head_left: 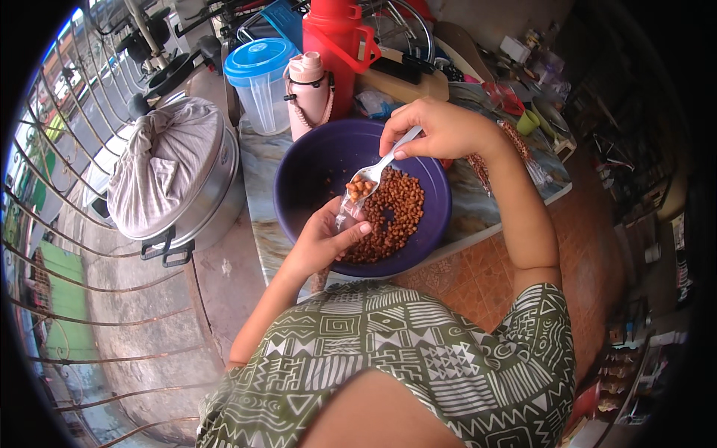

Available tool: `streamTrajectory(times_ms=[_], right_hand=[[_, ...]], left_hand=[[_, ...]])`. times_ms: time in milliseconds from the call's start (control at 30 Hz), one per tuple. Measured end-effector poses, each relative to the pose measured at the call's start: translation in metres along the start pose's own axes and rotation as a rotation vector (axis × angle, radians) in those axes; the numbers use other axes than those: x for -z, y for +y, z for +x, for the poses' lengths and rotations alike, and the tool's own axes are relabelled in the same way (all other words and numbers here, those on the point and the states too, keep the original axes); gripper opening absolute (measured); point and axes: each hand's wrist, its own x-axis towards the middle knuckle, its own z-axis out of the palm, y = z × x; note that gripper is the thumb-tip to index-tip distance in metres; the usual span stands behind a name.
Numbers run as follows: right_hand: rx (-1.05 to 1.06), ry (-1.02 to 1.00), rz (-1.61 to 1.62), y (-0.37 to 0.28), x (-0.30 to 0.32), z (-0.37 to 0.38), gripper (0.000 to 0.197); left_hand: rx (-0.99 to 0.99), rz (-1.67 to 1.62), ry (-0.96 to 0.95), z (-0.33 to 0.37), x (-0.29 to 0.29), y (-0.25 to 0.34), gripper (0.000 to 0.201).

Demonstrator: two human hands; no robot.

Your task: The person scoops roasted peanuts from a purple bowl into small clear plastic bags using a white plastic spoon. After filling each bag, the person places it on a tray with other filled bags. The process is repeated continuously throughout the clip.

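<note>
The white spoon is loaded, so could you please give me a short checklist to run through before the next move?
1. White spoon gripped by right hand: ok.
2. Brown nuts resting on the spoon: ok.
3. Clear bag held by left hand, close to the spoon's tip: ok.
4. Bag mouth fully open: cannot tell.
5. Purple bowl underneath both: ok.
6. Bowl fully supported by table: cannot tell.

A table with a marbled grey-brown top, a wide purple bowl near its front edge, a blue-lidded clear tub, a pink bottle and a red jug close together behind, filled clear bags toward the right.
</note>
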Motion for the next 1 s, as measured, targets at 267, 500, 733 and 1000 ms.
streamTrajectory(times_ms=[267, 500, 733, 1000], right_hand=[[0.009, 0.120, -0.210, -0.021, -0.004, 0.000, 0.014], [-0.012, 0.155, -0.350, -0.043, -0.011, -0.003, 0.012], [0.003, 0.336, -0.466, -0.041, -0.019, -0.020, 0.009], [-0.352, 0.327, -0.584, 0.058, -0.120, -0.069, 0.022]], left_hand=[[0.006, 0.013, 0.011, 0.000, 0.001, -0.002, 0.023], [0.009, 0.019, 0.025, 0.002, -0.001, -0.003, 0.023], [-0.070, -0.017, 0.064, -0.003, 0.000, -0.007, 0.020], [-0.281, -0.140, 0.047, -0.014, 0.002, -0.010, 0.015]])
